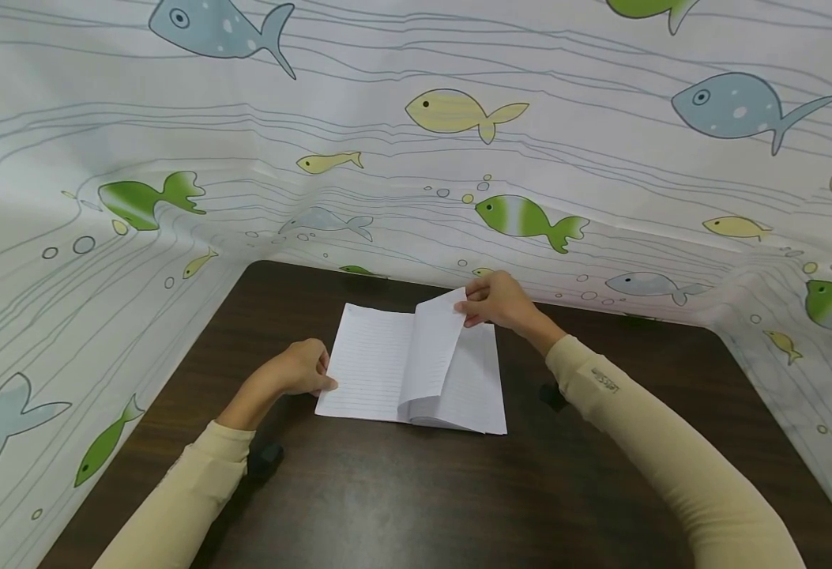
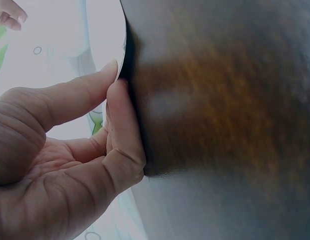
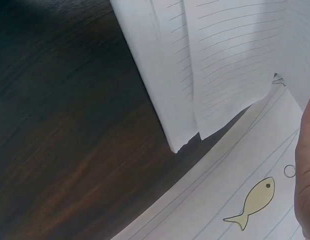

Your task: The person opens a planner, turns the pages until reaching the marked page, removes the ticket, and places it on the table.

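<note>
An open notebook (image 1: 369, 359) with lined white pages lies on the dark wooden table. My left hand (image 1: 299, 368) pinches the left edge of the notebook between thumb and fingers; the left wrist view shows the thumb (image 2: 89, 92) on top and a bent finger beneath the paper edge. Near the top, my right hand (image 1: 498, 302) pinches the upper corner of a raised page (image 1: 433, 348), which curls up over the middle. Beneath it the right-hand pages (image 1: 483, 379) lie flat. Only part of the right hand (image 3: 306, 170) shows in the right wrist view.
Dark brown table (image 1: 387, 498) surrounds the notebook. White sheeting (image 1: 387, 71) printed with fish and wavy lines rises behind the table and along both sides. Its lower edge meets the table just beyond the notebook.
</note>
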{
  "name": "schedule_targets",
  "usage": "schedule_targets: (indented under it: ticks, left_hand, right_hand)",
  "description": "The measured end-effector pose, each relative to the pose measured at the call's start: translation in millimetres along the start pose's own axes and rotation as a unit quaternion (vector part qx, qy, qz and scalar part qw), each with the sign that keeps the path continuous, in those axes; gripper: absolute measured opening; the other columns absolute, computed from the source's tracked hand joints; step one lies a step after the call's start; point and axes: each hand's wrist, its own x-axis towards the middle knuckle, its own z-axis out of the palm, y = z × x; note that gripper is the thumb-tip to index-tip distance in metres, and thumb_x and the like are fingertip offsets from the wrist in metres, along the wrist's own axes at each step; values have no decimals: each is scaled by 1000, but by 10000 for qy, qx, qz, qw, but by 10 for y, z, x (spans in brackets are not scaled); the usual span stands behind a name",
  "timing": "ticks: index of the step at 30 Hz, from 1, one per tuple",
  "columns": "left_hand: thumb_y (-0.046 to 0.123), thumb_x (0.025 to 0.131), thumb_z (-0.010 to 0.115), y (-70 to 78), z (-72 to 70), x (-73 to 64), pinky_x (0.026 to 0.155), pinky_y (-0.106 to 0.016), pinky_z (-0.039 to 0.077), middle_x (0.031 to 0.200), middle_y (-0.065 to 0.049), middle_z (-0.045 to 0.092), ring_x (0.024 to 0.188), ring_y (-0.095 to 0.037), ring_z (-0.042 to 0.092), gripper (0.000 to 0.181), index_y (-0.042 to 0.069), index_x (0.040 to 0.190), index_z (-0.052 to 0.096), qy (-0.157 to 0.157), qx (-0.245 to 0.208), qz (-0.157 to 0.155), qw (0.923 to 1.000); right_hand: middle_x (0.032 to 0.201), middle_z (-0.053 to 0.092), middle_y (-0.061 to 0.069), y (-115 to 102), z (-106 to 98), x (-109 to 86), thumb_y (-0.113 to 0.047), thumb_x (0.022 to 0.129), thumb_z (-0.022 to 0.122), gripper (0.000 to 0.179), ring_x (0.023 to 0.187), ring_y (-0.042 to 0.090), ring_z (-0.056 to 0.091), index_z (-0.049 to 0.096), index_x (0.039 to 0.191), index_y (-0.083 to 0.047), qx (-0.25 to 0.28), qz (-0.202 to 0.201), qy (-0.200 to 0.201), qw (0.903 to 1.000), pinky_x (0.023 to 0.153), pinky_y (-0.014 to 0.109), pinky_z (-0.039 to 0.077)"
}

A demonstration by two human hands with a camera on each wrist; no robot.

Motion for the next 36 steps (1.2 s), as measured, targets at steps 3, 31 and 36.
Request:
schedule_targets:
  ticks: [3, 31, 36]
  left_hand:
    - [3, 93, 81, -2, -5, 2, 67, -31, 51, 88, -14, 61, 76, -22, 67, 27, -6, 102, 56, -14, 10, 5, 10000]
    - [3, 94, 80, -14, 2, 0, 65, -29, 49, 84, -13, 60, 73, -21, 64, 25, -6, 100, 57, 47, 79, 39, 9999]
    - [3, 93, 80, -7, -4, -11, 64, -29, 47, 82, -12, 61, 71, -20, 64, 24, -5, 97, 58, 58, 81, 114, 9999]
  right_hand:
    - [117, 76, 29, -26, 33, 22, -7, 98, 78, 45, 73, 16, 79, 62, 136, 13, 91, -2, -4, 10000, 91, 52, 63]
    - [124, 75, 28, -314, 294, 125, -8, 101, 76, 40, 84, 24, 83, 65, 135, 9, 601, 19, -160, 9981, 91, 53, 63]
    - [124, 76, 27, -352, 349, 161, -9, 101, 76, 40, 90, 31, 83, 65, 135, 9, 702, 48, -224, 9973, 84, 45, 66]
